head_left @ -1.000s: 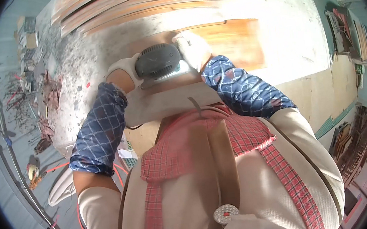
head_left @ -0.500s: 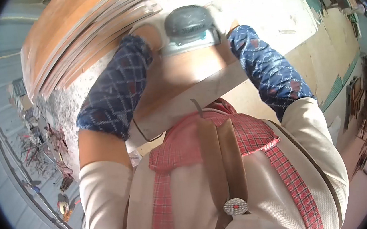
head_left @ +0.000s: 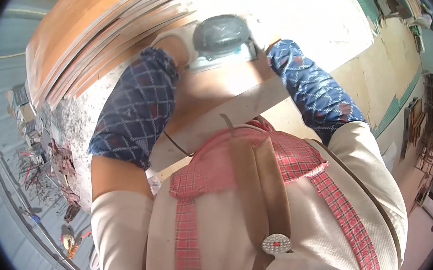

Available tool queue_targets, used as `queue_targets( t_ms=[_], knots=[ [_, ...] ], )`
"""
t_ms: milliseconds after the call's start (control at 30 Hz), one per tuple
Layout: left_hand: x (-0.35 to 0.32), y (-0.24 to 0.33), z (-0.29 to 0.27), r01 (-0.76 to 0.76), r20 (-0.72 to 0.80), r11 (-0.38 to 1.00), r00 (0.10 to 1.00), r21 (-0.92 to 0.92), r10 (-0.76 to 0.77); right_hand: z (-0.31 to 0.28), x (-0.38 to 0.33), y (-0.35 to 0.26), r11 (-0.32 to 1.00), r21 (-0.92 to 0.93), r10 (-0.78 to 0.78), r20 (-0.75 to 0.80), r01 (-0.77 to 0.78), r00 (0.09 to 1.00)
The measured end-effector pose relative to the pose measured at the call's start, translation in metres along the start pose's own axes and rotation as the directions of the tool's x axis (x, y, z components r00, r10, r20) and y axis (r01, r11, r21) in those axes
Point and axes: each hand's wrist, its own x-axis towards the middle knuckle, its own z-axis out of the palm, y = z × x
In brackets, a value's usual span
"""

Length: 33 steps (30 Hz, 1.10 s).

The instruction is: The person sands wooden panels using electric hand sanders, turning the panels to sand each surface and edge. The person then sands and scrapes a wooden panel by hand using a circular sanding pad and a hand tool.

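Note:
An electric sander [head_left: 220,33] with a dark grey, rounded top and a pale flat base lies flat on a brown wooden board [head_left: 206,86]. My left hand [head_left: 183,39], in a white glove, is closed against the sander's left side. On its right side is my right hand [head_left: 259,29], also in a pale glove and washed out by glare. The fingers of both hands are mostly hidden, but they hold the sander between them. Blue checked sleeve covers reach from my wrists over both forearms. The board's pale near edge runs just in front of my body.
Several curved, orange-brown panels [head_left: 79,38] are stacked at the far left, close to my left arm. A white, sunlit work surface [head_left: 313,3] extends to the far right. A dark cord or strip [head_left: 178,143] hangs by the board's near edge. Scraps [head_left: 46,168] lie at the left.
The sander has slid a little toward me and slightly left across the board, with both hands moving along with it.

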Motion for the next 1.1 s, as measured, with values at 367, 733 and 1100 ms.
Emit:
queue_targets(
  t_ms=[367, 733, 1100],
  knots=[
    [-0.182, -0.048, 0.061, 0.303, -0.096, 0.905, 0.934, -0.298, -0.344, 0.076, -0.051, -0.123, 0.876, 0.289, -0.416, 0.047, 0.386, 0.908],
    [-0.077, 0.046, 0.038, 0.344, -0.058, 0.879, 0.922, -0.331, -0.382, 0.001, 0.004, -0.019, 0.883, 0.097, -0.465, 0.044, 0.46, 0.884],
    [0.107, 0.106, 0.008, 0.21, -0.044, 0.978, 0.977, 0.016, -0.209, -0.077, 0.103, 0.138, 0.977, 0.127, -0.184, 0.074, 0.174, 0.98]
  ],
)
